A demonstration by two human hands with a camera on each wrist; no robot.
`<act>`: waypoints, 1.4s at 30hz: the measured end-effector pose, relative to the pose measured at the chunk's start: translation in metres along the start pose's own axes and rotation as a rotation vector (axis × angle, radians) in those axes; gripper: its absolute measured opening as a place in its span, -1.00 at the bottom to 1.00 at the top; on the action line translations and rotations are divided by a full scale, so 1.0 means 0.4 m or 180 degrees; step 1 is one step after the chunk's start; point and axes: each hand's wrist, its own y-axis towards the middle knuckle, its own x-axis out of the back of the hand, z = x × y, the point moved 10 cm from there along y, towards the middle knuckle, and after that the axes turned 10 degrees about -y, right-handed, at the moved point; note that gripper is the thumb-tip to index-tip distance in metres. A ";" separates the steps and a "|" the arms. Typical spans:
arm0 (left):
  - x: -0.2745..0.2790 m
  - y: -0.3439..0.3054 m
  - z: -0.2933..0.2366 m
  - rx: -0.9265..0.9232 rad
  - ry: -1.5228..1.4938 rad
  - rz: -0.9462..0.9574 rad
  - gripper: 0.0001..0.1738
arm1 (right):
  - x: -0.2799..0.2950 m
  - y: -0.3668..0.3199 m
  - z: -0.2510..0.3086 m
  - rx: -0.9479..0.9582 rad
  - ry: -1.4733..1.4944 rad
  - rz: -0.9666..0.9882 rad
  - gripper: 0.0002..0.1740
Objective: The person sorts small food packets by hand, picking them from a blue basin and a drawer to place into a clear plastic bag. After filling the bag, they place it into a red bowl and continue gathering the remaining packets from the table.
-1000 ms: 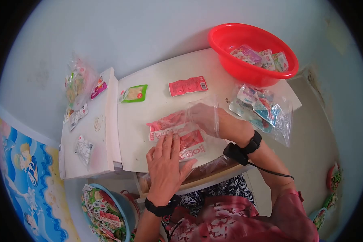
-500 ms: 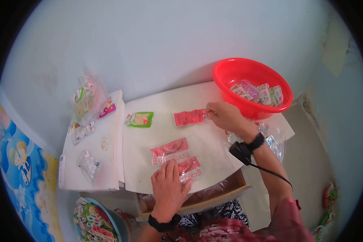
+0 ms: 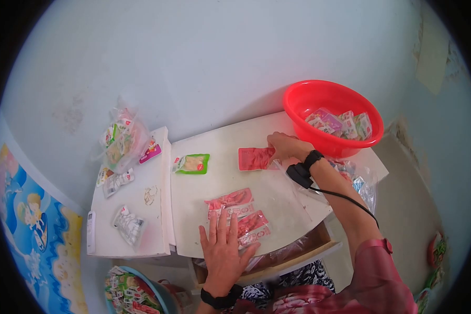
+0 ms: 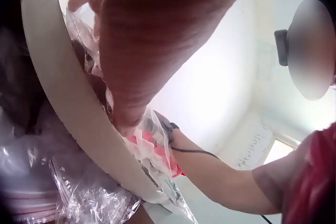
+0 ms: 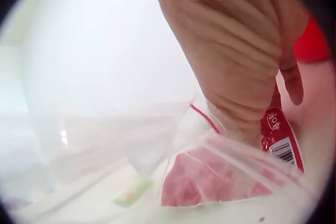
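At the table's back middle my right hand (image 3: 288,146) pinches the right end of a red snack packet (image 3: 254,158). In the right wrist view the packet's barcode end (image 5: 282,148) sits between thumb and fingers, and clear bag film (image 5: 173,129) with a red zip line overlaps the hand's base. My left hand (image 3: 224,256) lies flat with fingers spread, its fingertips on a clear zip bag that holds two red snack packets (image 3: 252,225) side by side. The left wrist view shows clear film (image 4: 157,150) beside that hand at the table edge.
A red basin (image 3: 293,112) with packets stands at the back right, a bag of packets (image 3: 363,186) before it. A green-edged packet (image 3: 193,164) lies on the left. The side table (image 3: 159,230) bears more packets. Below are an open drawer (image 3: 319,251) and a blue bucket (image 3: 154,285).
My right hand has gone from the clear bag's mouth to the back red packet and taken hold of its end. My left hand has stayed on the bag, its fingers now more spread.
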 end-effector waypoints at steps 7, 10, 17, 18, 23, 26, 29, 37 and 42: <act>-0.030 -0.011 0.087 0.0362 -0.0560 0.0177 0.09 | 0.112 -0.152 0.059 0.0525 0.0665 -0.1329 -0.59; -0.019 -0.010 0.067 0.0274 -0.0455 0.0300 0.04 | 0.178 -0.270 0.029 0.0121 0.1515 -0.1675 -0.71; 0.061 0.029 -0.067 -0.0271 -0.0699 -0.0659 -0.25 | 0.193 -0.592 -0.113 -0.0562 0.2993 -0.2184 -0.75; 0.065 0.046 -0.090 -0.0315 -0.0782 -0.0695 -0.28 | 0.171 -0.619 -0.126 -0.0652 0.2946 -0.2085 -0.75; 0.009 0.128 -0.159 -0.0307 -0.1062 -0.0743 -0.48 | 0.090 -0.668 -0.143 -0.0472 0.2488 -0.1839 -0.75; -0.040 0.155 -0.181 -0.0135 -0.1045 -0.0575 -0.54 | 0.031 -0.648 -0.112 -0.0278 0.3019 -0.1205 -0.70; -0.054 0.163 -0.197 -0.0020 -0.1129 -0.0537 -0.55 | 0.007 -0.632 -0.079 -0.0134 0.3632 -0.0935 -0.68; -0.100 0.156 -0.131 0.0238 -0.1880 -0.0481 -0.82 | 0.003 -0.582 0.018 0.0474 0.3637 -0.0253 -0.69; -0.053 0.152 -0.173 0.0055 -0.2021 -0.0602 -0.83 | 0.027 -0.524 0.096 0.0515 0.3539 0.0103 -0.72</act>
